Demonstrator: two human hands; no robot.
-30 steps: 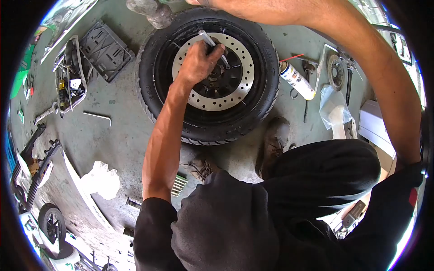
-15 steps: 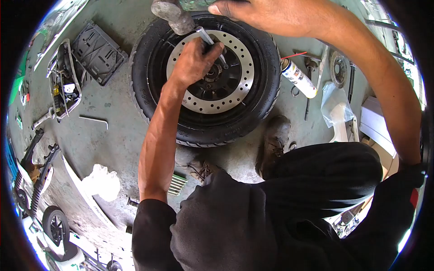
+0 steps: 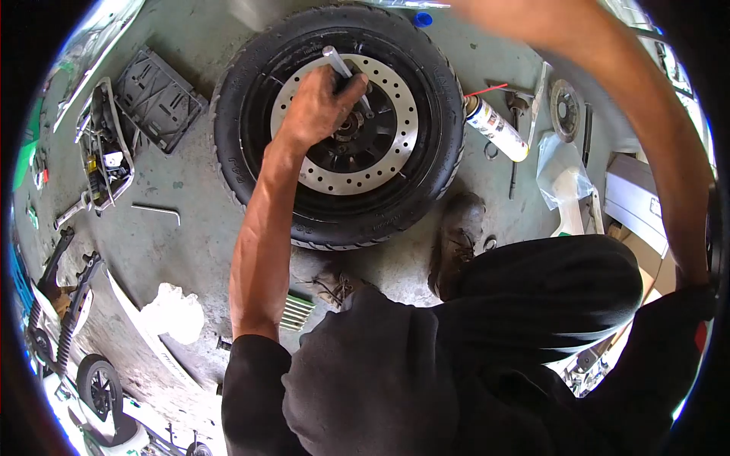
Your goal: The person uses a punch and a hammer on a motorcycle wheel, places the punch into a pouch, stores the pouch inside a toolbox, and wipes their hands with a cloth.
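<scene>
My left hand [image 3: 313, 108] is closed around a metal punch [image 3: 334, 61], a slim silver rod held tilted with its lower end by the hub of a motorcycle wheel [image 3: 251, 171]. The wheel lies flat on the floor, its drilled brake disc [image 3: 399, 163] facing up. Smeared by motion at the top edge is my right hand [image 3: 487, 11], its fingers outside the view. A blurred grey hammer head [image 3: 255, 11] shows at the top, left of that hand; the handle is out of sight.
A spray can [image 3: 496, 128] with a red straw lies right of the tyre, near a loose disc [image 3: 564, 112]. To the left are a grey plastic tray [image 3: 161, 99], a hex key [image 3: 157, 209] and a white rag [image 3: 173, 313]. My boots [image 3: 458, 243] stand close to the wheel.
The hammer and my right hand have risen away from the punch toward the top edge. My left hand keeps its grip on the punch. The view has shifted slightly.
</scene>
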